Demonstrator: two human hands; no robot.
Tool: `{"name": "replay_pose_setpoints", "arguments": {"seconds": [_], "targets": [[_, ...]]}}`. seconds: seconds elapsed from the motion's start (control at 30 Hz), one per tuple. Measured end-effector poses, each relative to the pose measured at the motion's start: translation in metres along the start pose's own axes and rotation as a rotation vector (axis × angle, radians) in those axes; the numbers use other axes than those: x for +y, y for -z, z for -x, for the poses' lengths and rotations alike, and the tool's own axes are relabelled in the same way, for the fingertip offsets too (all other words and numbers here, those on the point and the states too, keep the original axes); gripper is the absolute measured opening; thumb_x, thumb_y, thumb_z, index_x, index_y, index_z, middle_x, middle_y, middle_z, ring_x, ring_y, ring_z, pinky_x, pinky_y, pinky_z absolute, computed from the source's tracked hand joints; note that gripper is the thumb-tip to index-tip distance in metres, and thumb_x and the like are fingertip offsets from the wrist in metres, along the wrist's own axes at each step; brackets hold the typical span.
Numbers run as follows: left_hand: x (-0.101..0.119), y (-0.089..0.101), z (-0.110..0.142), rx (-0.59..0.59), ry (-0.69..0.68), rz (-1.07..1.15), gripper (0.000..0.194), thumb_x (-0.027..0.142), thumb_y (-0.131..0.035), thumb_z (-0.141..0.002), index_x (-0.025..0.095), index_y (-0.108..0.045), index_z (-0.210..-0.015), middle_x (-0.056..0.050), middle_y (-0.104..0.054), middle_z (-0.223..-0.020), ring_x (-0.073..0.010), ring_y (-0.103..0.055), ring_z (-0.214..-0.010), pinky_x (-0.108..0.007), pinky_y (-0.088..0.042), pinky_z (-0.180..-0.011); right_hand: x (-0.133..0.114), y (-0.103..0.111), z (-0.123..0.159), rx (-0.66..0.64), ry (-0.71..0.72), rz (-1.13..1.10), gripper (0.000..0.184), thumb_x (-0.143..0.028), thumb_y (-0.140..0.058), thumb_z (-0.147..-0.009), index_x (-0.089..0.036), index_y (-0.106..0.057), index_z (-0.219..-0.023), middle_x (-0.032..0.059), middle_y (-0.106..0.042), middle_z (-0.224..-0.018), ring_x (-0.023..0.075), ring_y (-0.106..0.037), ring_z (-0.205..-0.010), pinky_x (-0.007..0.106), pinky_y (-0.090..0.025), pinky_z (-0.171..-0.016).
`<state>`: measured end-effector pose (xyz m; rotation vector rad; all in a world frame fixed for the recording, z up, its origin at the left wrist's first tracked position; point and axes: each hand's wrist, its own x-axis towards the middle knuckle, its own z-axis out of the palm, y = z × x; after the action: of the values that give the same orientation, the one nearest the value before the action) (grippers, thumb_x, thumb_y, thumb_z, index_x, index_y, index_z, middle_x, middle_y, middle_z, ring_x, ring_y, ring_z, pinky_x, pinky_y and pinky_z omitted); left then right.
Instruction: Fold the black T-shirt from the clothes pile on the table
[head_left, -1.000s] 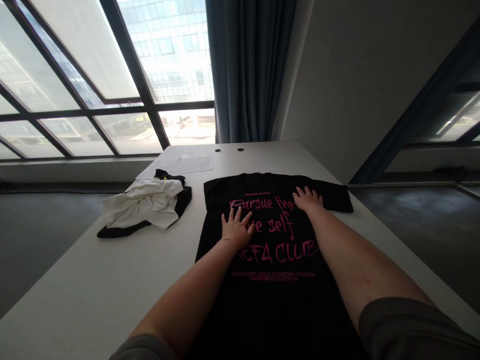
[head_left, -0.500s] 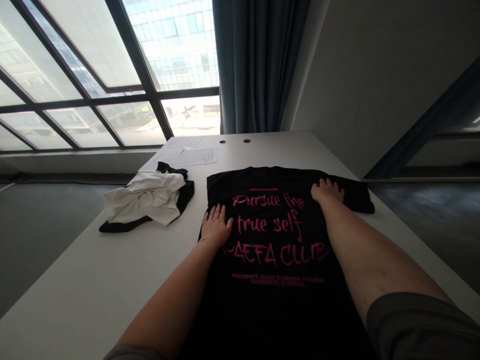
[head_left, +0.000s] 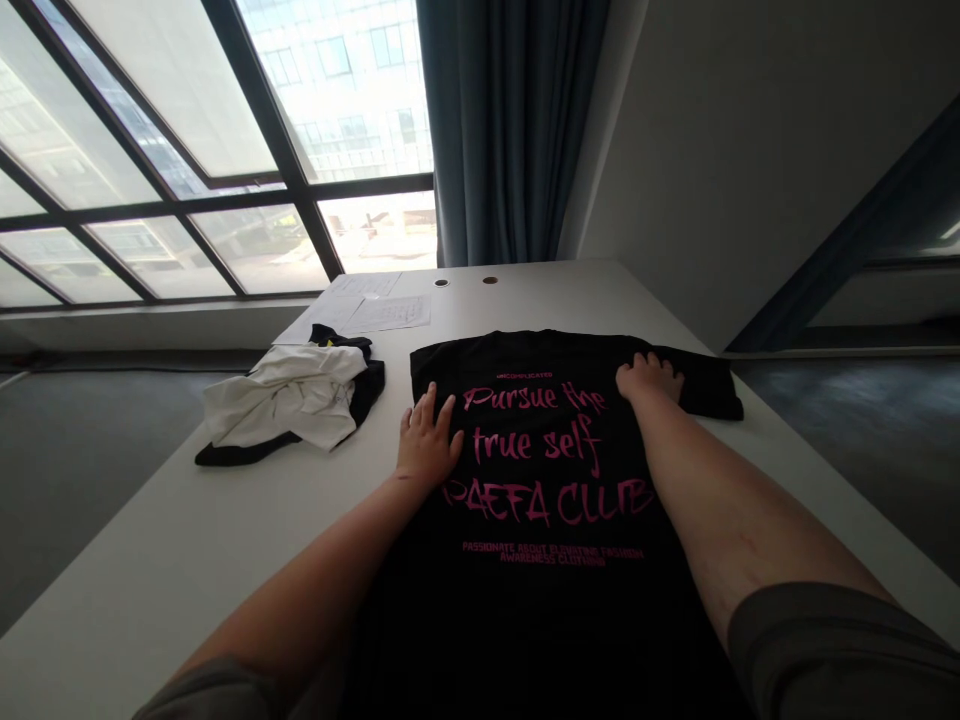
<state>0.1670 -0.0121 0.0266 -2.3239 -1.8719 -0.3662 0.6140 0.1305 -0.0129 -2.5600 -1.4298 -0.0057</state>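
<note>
Left hand lies on the left edge of the black T-shirt, fingers apart, just beside its pink lettering. Right hand rests on the T-shirt near its right sleeve, fingers bent; whether they pinch the fabric cannot be told. The T-shirt lies spread, print up, on the white worktop. Left of the T-shirt sits crumpled white and black cloth; beyond the T-shirt, leftward, lie papers.
</note>
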Motion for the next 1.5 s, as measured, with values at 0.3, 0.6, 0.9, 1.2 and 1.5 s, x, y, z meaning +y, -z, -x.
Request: {"name": "replay_pose_setpoints", "arguments": {"seconds": [0.3,0.6,0.9,1.2,1.5], "targets": [[-0.013,-0.043,-0.144,-0.312,0.225,0.078,0.083,0.070,-0.033,-0.096,0.022,-0.033,-0.164,-0.010,-0.023,-0.173,-0.0381,-0.017,-0.159,-0.060,-0.017,-0.126,0.000,0.002,0.002,-0.011,0.003,0.009,0.063,-0.043,-0.026,-0.103,-0.018,-0.046,-0.157,0.0139,-0.036,-0.166,0.0388,-0.033,-0.148,0.063,-0.027,-0.119],[-0.023,-0.053,-0.148,-0.124,0.307,0.116,0.059,0.049,-0.041,-0.099,0.023,-0.050,-0.150,-0.014,-0.042,-0.163,-0.0389,-0.037,-0.149,-0.061,-0.032,-0.118,0.003,-0.001,-0.003,-0.039,-0.004,0.006,0.065,-0.047,-0.024,-0.103,-0.021,-0.040,-0.161,0.0121,-0.032,-0.169,0.0384,-0.030,-0.150,0.063,-0.022,-0.122],[-0.073,-0.027,-0.126,0.031,0.508,0.221,0.033,0.031,-0.041,-0.102,0.017,-0.058,-0.127,-0.017,-0.069,-0.124,-0.0325,-0.067,-0.113,-0.045,-0.053,-0.094,0.000,0.004,0.003,-0.024,-0.003,-0.002,0.063,-0.044,-0.026,-0.103,-0.020,-0.043,-0.159,0.0134,-0.035,-0.167,0.0382,-0.032,-0.148,0.062,-0.025,-0.120],[-0.142,0.007,-0.083,0.179,0.276,-0.007,0.040,0.018,-0.053,-0.092,0.019,-0.056,-0.132,-0.013,-0.057,-0.143,-0.0315,-0.050,-0.136,-0.046,-0.040,-0.117,0.002,-0.001,-0.002,0.002,0.009,-0.004,0.061,-0.043,-0.028,-0.103,-0.018,-0.049,-0.154,0.0174,-0.040,-0.162,0.0408,-0.035,-0.144,0.065,-0.028,-0.117],[-0.036,-0.041,-0.144,-0.267,0.030,0.140,0.063,0.054,-0.031,-0.105,0.025,-0.040,-0.159,-0.009,-0.034,-0.169,-0.0318,-0.032,-0.154,-0.049,-0.028,-0.124,0.002,-0.002,-0.003,-0.042,0.004,0.010,0.065,-0.046,-0.024,-0.103,-0.020,-0.040,-0.161,0.0134,-0.032,-0.169,0.0398,-0.030,-0.149,0.064,-0.024,-0.120]]}}
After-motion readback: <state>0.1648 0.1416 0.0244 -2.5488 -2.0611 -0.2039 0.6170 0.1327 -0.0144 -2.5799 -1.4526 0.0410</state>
